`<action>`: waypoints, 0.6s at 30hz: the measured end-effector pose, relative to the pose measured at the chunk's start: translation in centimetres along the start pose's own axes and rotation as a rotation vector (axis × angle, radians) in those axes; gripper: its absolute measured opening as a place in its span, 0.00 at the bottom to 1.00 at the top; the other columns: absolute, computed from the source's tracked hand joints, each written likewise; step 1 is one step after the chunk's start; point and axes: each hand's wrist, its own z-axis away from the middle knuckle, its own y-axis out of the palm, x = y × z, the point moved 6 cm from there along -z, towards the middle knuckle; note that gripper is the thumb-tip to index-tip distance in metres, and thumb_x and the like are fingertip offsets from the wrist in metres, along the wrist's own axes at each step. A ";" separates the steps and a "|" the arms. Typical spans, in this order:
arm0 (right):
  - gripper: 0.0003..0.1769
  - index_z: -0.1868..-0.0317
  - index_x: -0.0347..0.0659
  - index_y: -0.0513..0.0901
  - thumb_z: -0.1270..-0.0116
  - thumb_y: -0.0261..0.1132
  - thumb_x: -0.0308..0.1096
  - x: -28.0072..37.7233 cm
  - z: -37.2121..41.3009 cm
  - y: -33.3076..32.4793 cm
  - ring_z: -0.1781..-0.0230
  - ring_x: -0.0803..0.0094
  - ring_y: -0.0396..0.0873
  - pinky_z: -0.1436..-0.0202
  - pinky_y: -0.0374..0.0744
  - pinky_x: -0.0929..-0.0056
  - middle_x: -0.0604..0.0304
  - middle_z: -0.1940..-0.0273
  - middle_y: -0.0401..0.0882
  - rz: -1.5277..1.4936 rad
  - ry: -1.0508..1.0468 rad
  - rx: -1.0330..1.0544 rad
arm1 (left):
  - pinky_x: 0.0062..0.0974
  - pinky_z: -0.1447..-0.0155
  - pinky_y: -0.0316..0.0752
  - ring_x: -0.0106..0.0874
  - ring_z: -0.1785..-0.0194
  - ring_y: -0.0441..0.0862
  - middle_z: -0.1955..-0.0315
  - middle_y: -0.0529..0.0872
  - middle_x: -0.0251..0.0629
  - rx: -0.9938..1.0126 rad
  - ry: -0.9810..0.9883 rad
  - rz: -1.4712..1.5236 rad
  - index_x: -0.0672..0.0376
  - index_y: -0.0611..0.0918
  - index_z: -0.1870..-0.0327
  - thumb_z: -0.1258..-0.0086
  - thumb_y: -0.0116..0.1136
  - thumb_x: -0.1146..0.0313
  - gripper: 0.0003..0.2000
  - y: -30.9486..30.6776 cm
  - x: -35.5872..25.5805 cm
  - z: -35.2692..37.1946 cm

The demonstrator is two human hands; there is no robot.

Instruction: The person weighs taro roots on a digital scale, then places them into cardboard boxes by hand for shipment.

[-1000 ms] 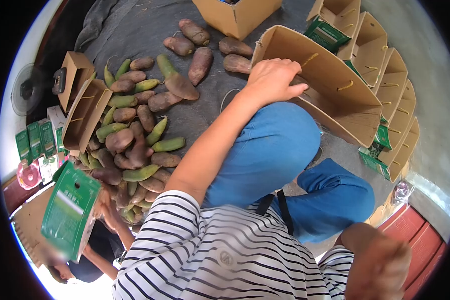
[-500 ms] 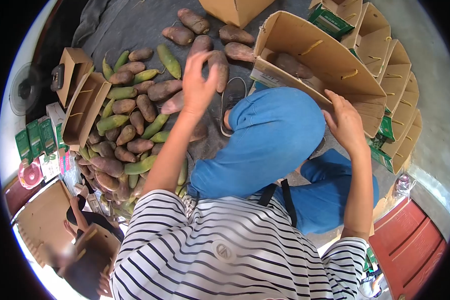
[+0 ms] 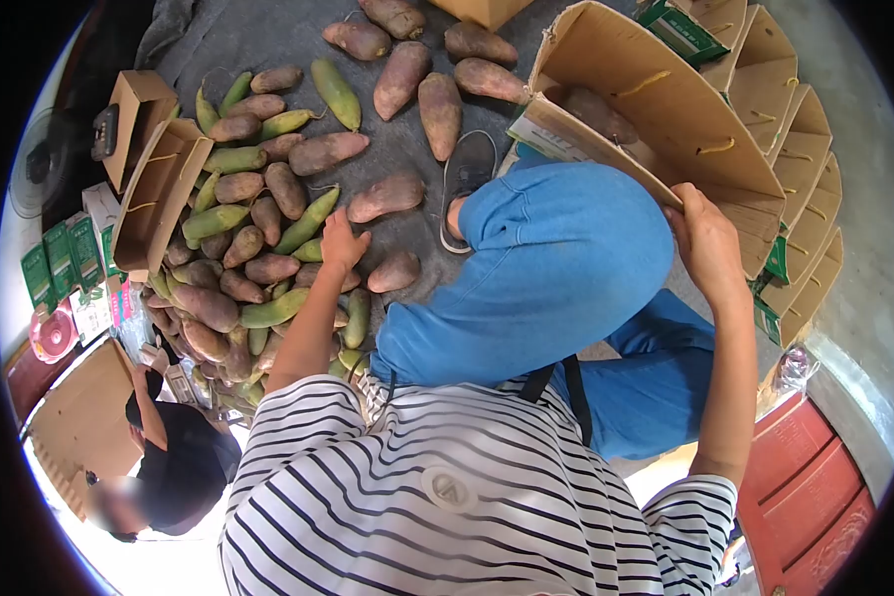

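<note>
My left hand (image 3: 342,244) is over the edge of the pile, thumb apart from its fingers, with nothing visible in it. Beside it are a green root (image 3: 309,220) and a large reddish root (image 3: 386,197); a shorter reddish root (image 3: 394,271) is just below. My right hand (image 3: 707,236) has its fingers bent over the near edge of an open cardboard box (image 3: 666,94), the thumb mostly hidden. Inside this box, a reddish root (image 3: 600,114) is partly in shadow.
Several reddish roots (image 3: 440,114) lie on the dark ground sheet above my shoe (image 3: 470,164). More open boxes (image 3: 800,164) stand in a row at the right. Another box (image 3: 159,199) is beyond the pile. A person in dark clothes (image 3: 194,462) is at the lower left.
My left hand has moved down and left, away from the upper roots. My right hand has closed on the box edge. The person at the lower left has changed posture.
</note>
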 end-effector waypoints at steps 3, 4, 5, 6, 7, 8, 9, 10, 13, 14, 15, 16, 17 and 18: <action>0.09 0.54 0.40 0.72 0.32 0.60 0.31 0.2 0.0 -0.1 0.60 0.50 0.79 0.59 0.75 0.55 0.49 0.61 0.80 -0.033 0.002 -0.021 | 0.40 0.31 0.64 0.46 0.31 0.65 0.33 0.65 0.49 -0.130 0.215 -0.102 0.57 0.59 0.29 0.45 0.70 0.61 0.43 -0.2 -2.7 -0.7; 0.09 0.53 0.40 0.73 0.32 0.60 0.31 0.1 -0.1 -0.1 0.60 0.49 0.79 0.59 0.75 0.55 0.49 0.61 0.80 -0.041 0.003 -0.018 | 0.42 0.30 0.62 0.44 0.30 0.63 0.32 0.64 0.48 -0.140 0.247 -0.122 0.56 0.58 0.28 0.47 0.72 0.63 0.45 -0.2 -3.9 -1.2; 0.09 0.53 0.40 0.73 0.32 0.60 0.31 0.0 -0.2 -0.1 0.60 0.49 0.79 0.59 0.75 0.55 0.49 0.61 0.80 -0.049 0.004 -0.016 | 0.42 0.30 0.62 0.43 0.30 0.63 0.32 0.64 0.47 -0.128 0.288 -0.167 0.56 0.58 0.28 0.47 0.72 0.63 0.45 -0.1 -5.2 -1.6; 0.09 0.53 0.40 0.73 0.32 0.60 0.31 0.0 -0.2 -0.1 0.60 0.49 0.79 0.59 0.75 0.55 0.49 0.61 0.80 -0.054 0.011 -0.004 | 0.43 0.30 0.61 0.43 0.30 0.63 0.31 0.63 0.47 -0.116 0.330 -0.211 0.55 0.57 0.27 0.48 0.72 0.62 0.46 -0.3 -6.8 -1.9; 0.09 0.54 0.40 0.73 0.32 0.60 0.31 0.0 -0.3 -0.1 0.60 0.49 0.79 0.58 0.75 0.55 0.49 0.61 0.80 -0.059 0.019 0.007 | 0.43 0.30 0.61 0.42 0.29 0.62 0.31 0.63 0.46 -0.105 0.374 -0.255 0.54 0.57 0.27 0.48 0.72 0.62 0.47 -0.2 -8.1 -2.2; 0.09 0.54 0.40 0.73 0.32 0.60 0.31 0.0 -0.3 -0.1 0.60 0.49 0.78 0.58 0.75 0.55 0.49 0.61 0.79 -0.064 0.028 0.018 | 0.44 0.31 0.62 0.42 0.30 0.63 0.31 0.62 0.46 -0.060 0.403 -0.306 0.53 0.56 0.27 0.49 0.73 0.62 0.48 0.2 -9.1 -2.8; 0.09 0.54 0.39 0.73 0.33 0.60 0.30 0.1 -0.4 -0.2 0.59 0.49 0.78 0.58 0.75 0.55 0.49 0.61 0.79 -0.062 0.028 0.021 | 0.45 0.32 0.63 0.42 0.31 0.64 0.30 0.62 0.46 -0.014 0.432 -0.358 0.52 0.56 0.26 0.49 0.73 0.62 0.48 0.7 -9.9 -3.4; 0.09 0.55 0.39 0.73 0.33 0.60 0.30 0.1 -0.4 -0.2 0.59 0.49 0.78 0.58 0.75 0.55 0.49 0.61 0.79 -0.059 0.029 0.023 | 0.45 0.32 0.63 0.42 0.31 0.65 0.30 0.61 0.45 0.031 0.464 -0.410 0.51 0.55 0.26 0.50 0.74 0.62 0.49 1.2 -10.7 -3.7; 0.08 0.56 0.39 0.73 0.34 0.61 0.30 0.3 -0.3 -0.3 0.59 0.50 0.78 0.58 0.75 0.55 0.49 0.62 0.79 -0.070 0.004 0.002 | 0.46 0.38 0.69 0.43 0.37 0.71 0.34 0.67 0.44 0.155 0.518 -0.566 0.49 0.56 0.26 0.52 0.74 0.63 0.50 2.5 -12.7 -3.8; 0.08 0.57 0.39 0.73 0.34 0.61 0.29 0.2 -0.3 -0.4 0.59 0.50 0.78 0.58 0.75 0.55 0.50 0.62 0.79 -0.074 -0.006 -0.013 | 0.46 0.41 0.70 0.43 0.39 0.72 0.37 0.69 0.43 0.180 0.508 -0.613 0.49 0.58 0.27 0.53 0.75 0.63 0.49 3.1 -13.0 -4.0; 0.08 0.57 0.39 0.72 0.35 0.61 0.29 0.1 -0.3 -0.3 0.58 0.50 0.78 0.58 0.76 0.55 0.50 0.62 0.79 -0.071 -0.016 -0.018 | 0.46 0.43 0.72 0.43 0.41 0.73 0.39 0.70 0.43 0.202 0.501 -0.661 0.49 0.59 0.28 0.54 0.75 0.64 0.49 4.0 -13.0 -4.0; 0.08 0.57 0.39 0.72 0.35 0.61 0.29 0.0 -0.3 -0.2 0.58 0.50 0.78 0.57 0.76 0.55 0.50 0.63 0.79 -0.069 -0.023 -0.024 | 0.45 0.45 0.73 0.43 0.43 0.75 0.42 0.72 0.42 0.222 0.496 -0.710 0.49 0.60 0.29 0.55 0.75 0.64 0.48 4.8 -13.0 -3.9; 0.08 0.58 0.39 0.72 0.35 0.61 0.29 -0.1 -0.2 -0.3 0.58 0.50 0.78 0.57 0.76 0.56 0.50 0.63 0.78 -0.067 -0.030 -0.032 | 0.45 0.47 0.74 0.43 0.44 0.75 0.44 0.73 0.41 0.182 0.511 -0.694 0.50 0.62 0.30 0.56 0.75 0.64 0.47 5.4 -12.9 -4.0; 0.07 0.59 0.39 0.72 0.35 0.60 0.28 0.0 -0.2 -0.4 0.59 0.50 0.78 0.57 0.76 0.56 0.50 0.64 0.78 -0.075 -0.035 -0.042 | 0.45 0.48 0.74 0.43 0.45 0.75 0.46 0.73 0.41 0.142 0.527 -0.678 0.50 0.63 0.32 0.56 0.75 0.65 0.46 6.1 -12.3 -4.1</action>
